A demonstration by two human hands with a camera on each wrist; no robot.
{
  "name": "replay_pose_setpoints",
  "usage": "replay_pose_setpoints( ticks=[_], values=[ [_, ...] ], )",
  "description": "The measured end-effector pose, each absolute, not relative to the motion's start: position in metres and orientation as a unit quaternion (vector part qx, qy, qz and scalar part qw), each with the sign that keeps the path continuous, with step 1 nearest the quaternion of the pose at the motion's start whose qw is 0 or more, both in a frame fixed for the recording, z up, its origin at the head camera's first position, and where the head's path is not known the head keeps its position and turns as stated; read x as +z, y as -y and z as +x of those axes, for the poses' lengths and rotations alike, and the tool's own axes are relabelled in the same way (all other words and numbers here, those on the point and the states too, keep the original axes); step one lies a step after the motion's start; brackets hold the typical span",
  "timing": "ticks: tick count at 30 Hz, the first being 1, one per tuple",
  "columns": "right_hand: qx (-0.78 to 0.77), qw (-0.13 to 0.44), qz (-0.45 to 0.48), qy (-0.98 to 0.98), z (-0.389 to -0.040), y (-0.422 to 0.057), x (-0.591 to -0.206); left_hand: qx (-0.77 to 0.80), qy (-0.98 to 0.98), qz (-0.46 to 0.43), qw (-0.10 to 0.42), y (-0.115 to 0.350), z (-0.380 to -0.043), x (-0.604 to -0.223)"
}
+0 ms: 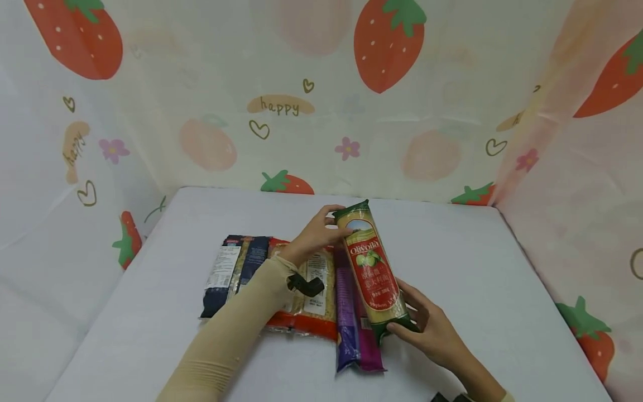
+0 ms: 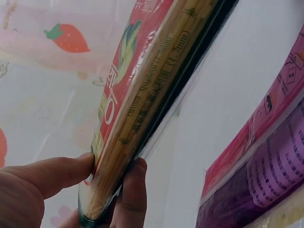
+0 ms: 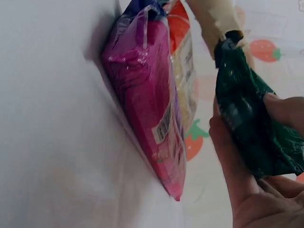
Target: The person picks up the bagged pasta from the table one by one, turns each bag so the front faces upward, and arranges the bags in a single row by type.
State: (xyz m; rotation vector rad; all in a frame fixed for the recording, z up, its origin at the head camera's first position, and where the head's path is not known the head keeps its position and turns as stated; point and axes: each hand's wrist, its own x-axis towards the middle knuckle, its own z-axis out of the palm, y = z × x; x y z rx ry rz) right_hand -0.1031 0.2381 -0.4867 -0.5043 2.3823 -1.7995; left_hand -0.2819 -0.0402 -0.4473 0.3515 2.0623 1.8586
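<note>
A long pack of spaghetti [image 1: 372, 268] with a red label and green ends is held tilted above the table by both hands. My left hand [image 1: 318, 234] pinches its upper end; in the left wrist view the thumb [image 2: 71, 171] is on the label side and fingers are behind. My right hand [image 1: 432, 329] grips the lower green end, thumb on the front; the right wrist view shows that crumpled green end [image 3: 249, 118] between thumb and fingers. Partly behind the spaghetti lies a purple and magenta pack [image 1: 351, 324], also seen as a magenta side [image 3: 147, 85] in the right wrist view.
Left of the purple pack lies a red-edged clear pack [image 1: 321, 285] of pale contents, partly hidden by the left forearm. A dark blue pack [image 1: 221, 279] with a white label lies further left. The white table [image 1: 452, 251] is bordered by strawberry-printed cloth [image 1: 301, 56].
</note>
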Motion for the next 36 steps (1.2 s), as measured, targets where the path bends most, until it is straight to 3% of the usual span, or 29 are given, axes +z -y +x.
replay_pose_setpoints(
  ticks=[9,21,36],
  values=[
    [-0.593,0.028,-0.134,-0.794,-0.103,-0.245,-0.490,0.661,-0.727,0.127,0.136,0.018,-0.283,-0.447],
    [-0.617,0.008,-0.093,-0.782,-0.103,-0.251,-0.486,0.724,-0.671,0.100,0.128,-0.013,-0.286,-0.456],
    [-0.607,0.017,-0.060,-0.792,-0.115,-0.273,-0.482,0.738,-0.644,0.081,0.181,-0.048,-0.301,-0.462]
  ],
)
